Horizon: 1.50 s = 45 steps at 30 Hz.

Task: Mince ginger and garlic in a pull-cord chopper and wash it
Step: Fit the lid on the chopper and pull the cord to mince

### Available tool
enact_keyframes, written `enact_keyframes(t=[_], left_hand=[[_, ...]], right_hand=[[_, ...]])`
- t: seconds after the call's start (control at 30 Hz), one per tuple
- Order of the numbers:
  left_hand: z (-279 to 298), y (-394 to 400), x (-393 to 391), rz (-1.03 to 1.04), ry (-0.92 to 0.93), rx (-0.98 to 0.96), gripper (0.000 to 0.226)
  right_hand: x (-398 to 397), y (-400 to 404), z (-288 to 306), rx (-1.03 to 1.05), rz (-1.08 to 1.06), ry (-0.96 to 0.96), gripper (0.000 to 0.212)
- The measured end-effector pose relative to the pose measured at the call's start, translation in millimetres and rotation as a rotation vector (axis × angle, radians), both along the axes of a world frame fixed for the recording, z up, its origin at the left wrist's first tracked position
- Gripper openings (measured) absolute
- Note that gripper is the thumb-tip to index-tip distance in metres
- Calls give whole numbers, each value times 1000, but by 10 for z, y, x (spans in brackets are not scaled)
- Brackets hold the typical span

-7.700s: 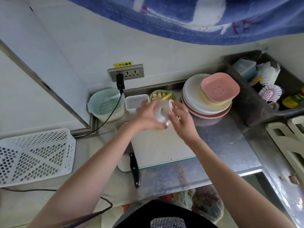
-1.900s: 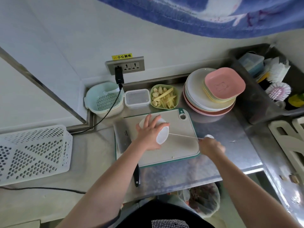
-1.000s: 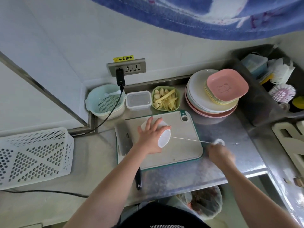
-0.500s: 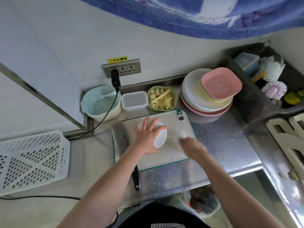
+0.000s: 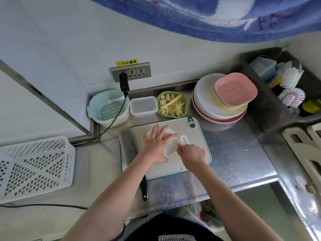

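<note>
Nearest me, a black knife handle (image 5: 144, 189) sticks out past the counter edge, its blade lying flat along the left side of the cutting board (image 5: 199, 136). On the board, the left hand (image 5: 156, 147) lies flat over the white pull-cord chopper (image 5: 169, 147), fingers straight and spread across its lid. The right hand (image 5: 192, 154) sits just beside the chopper, fingers curled round the white pull handle (image 5: 184, 140), which is close against the chopper's side. Beyond the board stand a green bowl (image 5: 185, 101) of garlic cloves and ginger strips, a lidded clear container (image 5: 143, 107), a pale colander (image 5: 108, 108) and stacked plates (image 5: 206, 103).
</note>
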<state>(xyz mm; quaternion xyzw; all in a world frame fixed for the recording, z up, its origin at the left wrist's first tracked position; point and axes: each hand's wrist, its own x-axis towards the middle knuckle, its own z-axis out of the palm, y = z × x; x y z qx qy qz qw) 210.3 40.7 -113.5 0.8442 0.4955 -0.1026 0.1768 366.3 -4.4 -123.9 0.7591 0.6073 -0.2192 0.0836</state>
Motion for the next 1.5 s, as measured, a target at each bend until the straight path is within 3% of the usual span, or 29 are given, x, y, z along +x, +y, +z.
enact_keyframes(t=[0.1, 0.17, 0.23, 0.4, 0.43, 0.5, 0.6, 0.63, 0.7, 0.83, 0.87, 0.93, 1.03, 1.1, 1.17, 1.27, 1.33, 1.43, 1.5], left_hand=[[27, -23, 2, 0, -1, 0, 98], [33, -21, -1, 5, -6, 6, 98], [21, -20, -2, 6, -9, 7, 98], [-4, -5, -3, 11, -4, -10, 97], [-3, -15, 0, 13, -4, -10, 97], [4, -39, 7, 15, -6, 1, 96], [-6, -62, 21, 16, -24, 15, 96], [-6, -61, 26, 16, -25, 16, 96], [-4, -62, 31, 13, -16, 16, 97], [-15, -54, 35, 15, -15, 6, 97], [-16, -55, 34, 17, -19, 6, 97], [-14, -63, 20, 19, -23, 14, 97], [-36, -63, 24, 16, -25, 27, 98], [-34, -66, 30, 17, -22, 33, 99], [-34, -64, 32, 20, -20, 35, 99], [-36, -58, 37, 28, -22, 19, 97], [-26, -68, 33, 28, -17, 9, 96], [-21, -69, 45, 21, -18, 27, 96], [-21, -78, 58, 31, -13, 34, 97]], right_hand=[[421, -169, 3, -43, -244, -110, 44], [759, -340, -9, -73, -501, -93, 36], [806, -325, -2, -103, -586, -66, 31], [5, -17, 59, 27, 9, -9, 46], [-22, -16, 55, 55, 33, -25, 47], [206, -88, -2, 31, -127, -51, 48], [803, -340, -37, -47, -565, -48, 43], [914, -378, -29, -63, -607, -54, 41], [856, -310, -25, -52, -501, -75, 37], [123, -87, 19, -23, 7, 21, 49], [67, -78, 45, 2, 38, 4, 49], [262, -139, 45, -22, -95, -15, 48], [869, -466, -29, -140, -456, 33, 35], [1008, -581, -20, -161, -553, 60, 35], [789, -454, -14, -110, -429, 17, 40], [143, -200, 37, -21, -26, 15, 51], [25, -150, 38, 1, 27, 9, 53], [617, -273, -52, -76, -389, 128, 50], [1014, -431, -24, -133, -524, 134, 38]])
